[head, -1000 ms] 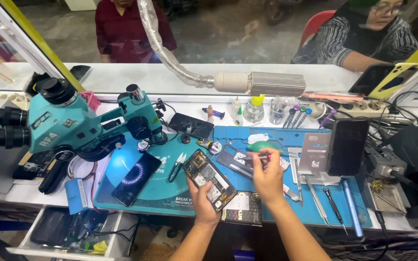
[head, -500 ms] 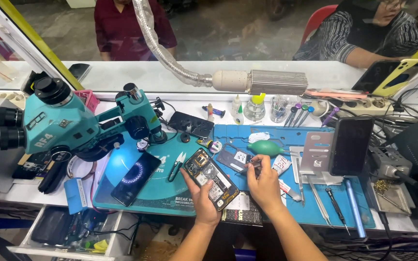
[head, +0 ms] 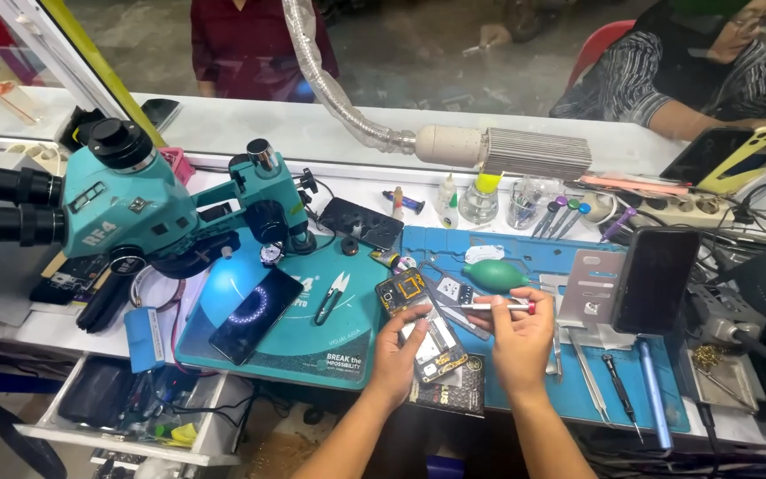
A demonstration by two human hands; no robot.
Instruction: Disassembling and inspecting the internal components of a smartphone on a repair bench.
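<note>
My left hand (head: 398,348) grips the lower end of an opened phone (head: 421,321) whose circuit board faces up, tilted over the blue work mat (head: 525,257). My right hand (head: 519,335) holds a thin screwdriver with a red-tipped handle (head: 496,305), lying level with its tip pointing left onto the phone's board. A green rubber air blower (head: 496,275) lies just beyond my right hand. A small dark booklet (head: 449,390) lies under the phone at the mat's front edge.
A teal microscope (head: 126,208) stands at the left over a teal mat (head: 312,337) with a dark phone (head: 254,312) and tweezers (head: 333,294). A black phone (head: 660,279) leans at the right. Loose screwdrivers (head: 618,390) lie right. An open drawer (head: 126,404) juts out. Two people sit behind the glass.
My right hand came back from the blue mat with the screwdriver and brought its tip to the phone. My left hand kept hold of the phone, shifting it slightly.
</note>
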